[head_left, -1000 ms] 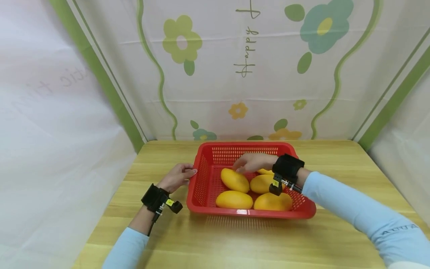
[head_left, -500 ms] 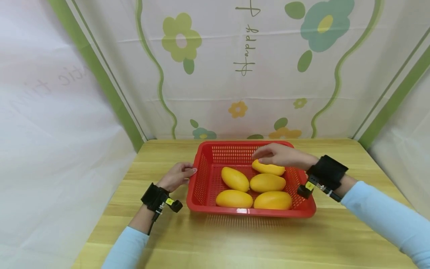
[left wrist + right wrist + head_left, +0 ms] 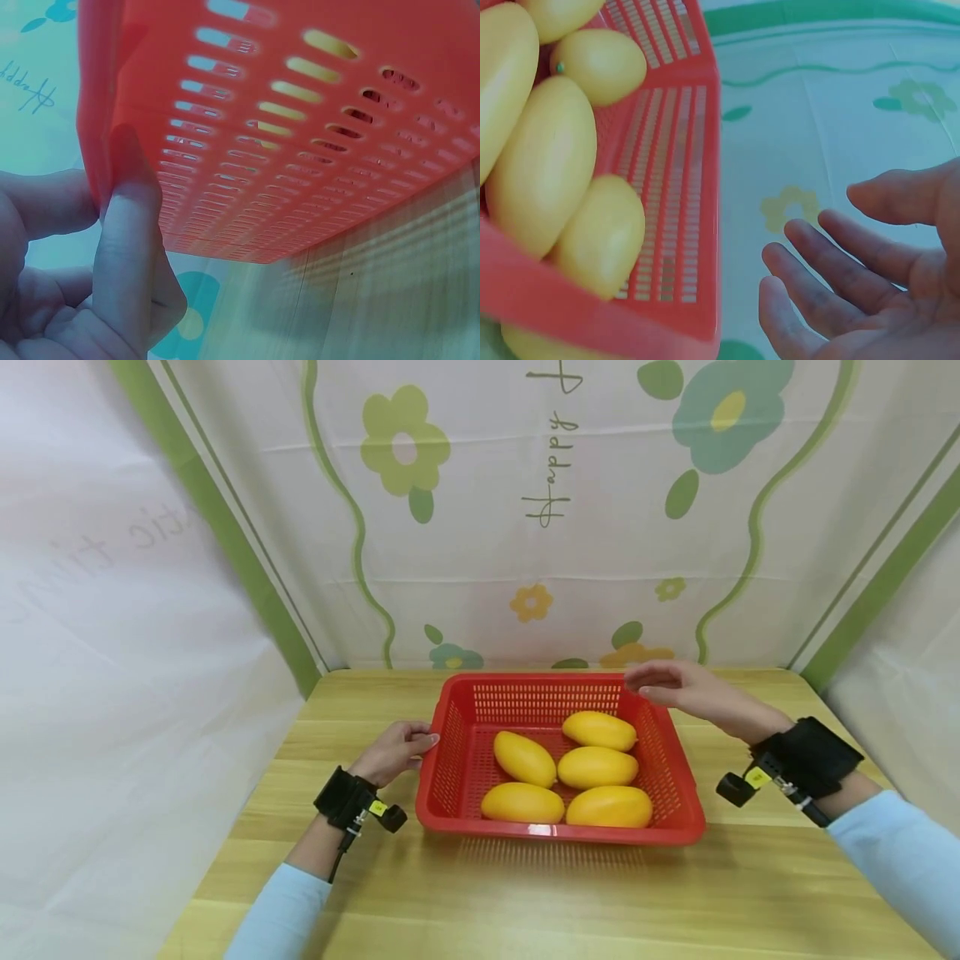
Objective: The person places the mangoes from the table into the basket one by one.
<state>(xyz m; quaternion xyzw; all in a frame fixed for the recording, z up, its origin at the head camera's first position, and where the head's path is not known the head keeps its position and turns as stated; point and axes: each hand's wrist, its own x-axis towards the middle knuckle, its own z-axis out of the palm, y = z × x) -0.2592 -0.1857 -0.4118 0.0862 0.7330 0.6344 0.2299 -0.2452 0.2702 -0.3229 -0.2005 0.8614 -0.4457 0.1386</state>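
A red slotted plastic basket (image 3: 615, 836) stands on the table with several yellow mangoes inside. One mango (image 3: 525, 758) lies slanted at the left, another (image 3: 522, 802) in front of it. On the right side a mango (image 3: 598, 730) lies at the back, behind two more. My left hand (image 3: 390, 753) pinches the basket's left rim between thumb and fingers, which the left wrist view shows close up. Above the basket's back right corner my right hand (image 3: 693, 692) hovers, holding nothing. In the right wrist view its fingers (image 3: 840, 277) are spread and loosely bent, apart from the basket.
The basket rests on a light wooden table (image 3: 525, 910). A white flower-print cloth (image 3: 480, 543) rises behind the table's back edge, and pale cloth walls (image 3: 135, 693) stand on both sides.
My right hand has moved right, from over the left mango, past the back right mango, to the basket's back right corner. The mangoes and my left hand look unmoved.
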